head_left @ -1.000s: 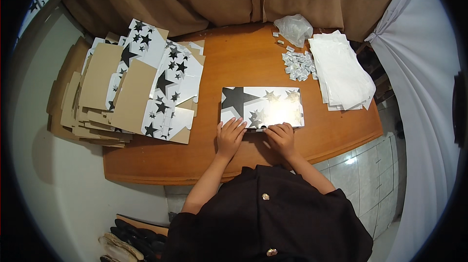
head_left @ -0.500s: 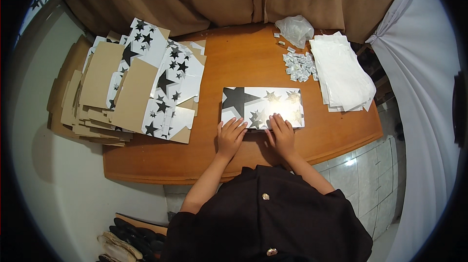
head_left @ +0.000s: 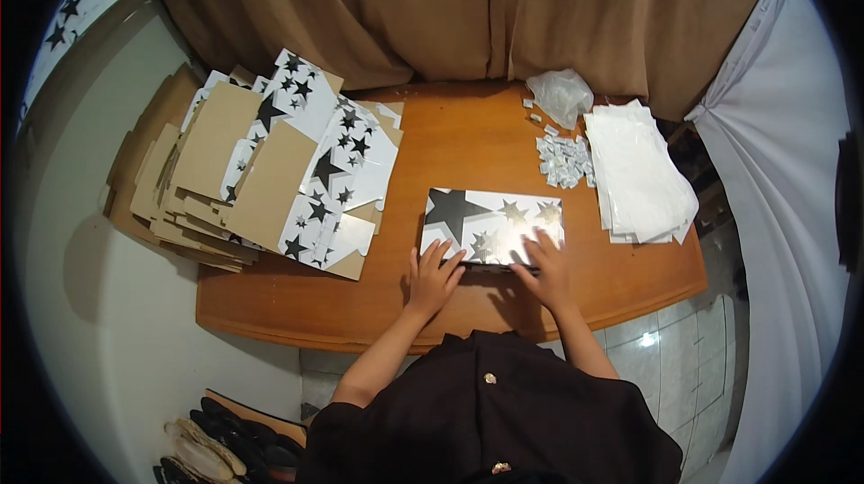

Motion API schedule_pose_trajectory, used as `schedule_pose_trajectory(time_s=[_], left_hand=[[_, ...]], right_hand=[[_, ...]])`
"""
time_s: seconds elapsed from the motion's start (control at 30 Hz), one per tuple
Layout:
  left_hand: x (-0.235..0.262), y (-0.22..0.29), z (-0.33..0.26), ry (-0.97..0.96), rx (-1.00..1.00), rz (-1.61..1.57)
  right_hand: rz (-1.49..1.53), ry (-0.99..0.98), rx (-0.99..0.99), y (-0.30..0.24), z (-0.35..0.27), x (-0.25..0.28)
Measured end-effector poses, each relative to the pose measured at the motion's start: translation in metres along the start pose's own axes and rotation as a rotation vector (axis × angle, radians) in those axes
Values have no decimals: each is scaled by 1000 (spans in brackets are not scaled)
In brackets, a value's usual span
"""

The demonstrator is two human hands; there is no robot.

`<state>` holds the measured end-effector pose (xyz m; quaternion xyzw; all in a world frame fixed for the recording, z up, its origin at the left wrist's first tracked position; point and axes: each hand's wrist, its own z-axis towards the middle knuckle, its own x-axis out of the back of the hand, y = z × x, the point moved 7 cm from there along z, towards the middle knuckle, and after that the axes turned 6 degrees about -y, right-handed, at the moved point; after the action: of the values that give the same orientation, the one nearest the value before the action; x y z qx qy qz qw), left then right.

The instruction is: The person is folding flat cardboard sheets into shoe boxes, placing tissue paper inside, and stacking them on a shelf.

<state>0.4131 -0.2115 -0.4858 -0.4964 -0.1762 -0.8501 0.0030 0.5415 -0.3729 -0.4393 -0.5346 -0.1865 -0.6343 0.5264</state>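
Observation:
A closed cardboard box (head_left: 490,210), white with black and silvery stars, lies in front of me near the table's front edge. The fingers of my left hand (head_left: 434,277) are spread over its near left corner. My right hand (head_left: 546,273) is at the near right corner, fingers apart and partly over the lid; whether they touch it I cannot tell. Neither hand grips anything.
To the left lies a tall pile of flat star-printed cardboard blanks (head_left: 270,169). On the right are white paper sheets (head_left: 634,174), many small silvery packets (head_left: 564,160) and a clear plastic bag (head_left: 562,97). Shoes (head_left: 229,439) stand below, left of the wooden table (head_left: 450,142).
My right hand has shifted rightward along the box's near edge, its fingers more spread. My left hand stays at the left corner. The whole view has tilted, so everything sits lower in the picture.

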Motion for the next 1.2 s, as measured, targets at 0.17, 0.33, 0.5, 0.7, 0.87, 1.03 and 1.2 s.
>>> schedule_pose_trajectory(time_s=[0.17,0.33,0.5,0.7,0.87,1.03,1.2], left_hand=[[19,19,-20,170,63,-53],[-11,27,-39,-108,-5,-255],[-10,27,-51,39,186,-412],[-28,13,-60,99,501,-621],[-85,13,-73,156,619,-1041],[-45,36,-62,341,861,-1538],[48,89,-49,592,888,-1593]], right_hand=[[470,369,-438,110,-33,2],[1097,292,-653,142,-54,-50],[1170,-120,-916,131,-70,-63],[1010,15,-505,124,-51,-72],[1136,-369,-214,66,-34,-67],[878,-361,80,32,-30,-21],[755,-54,537,-28,-21,21]])
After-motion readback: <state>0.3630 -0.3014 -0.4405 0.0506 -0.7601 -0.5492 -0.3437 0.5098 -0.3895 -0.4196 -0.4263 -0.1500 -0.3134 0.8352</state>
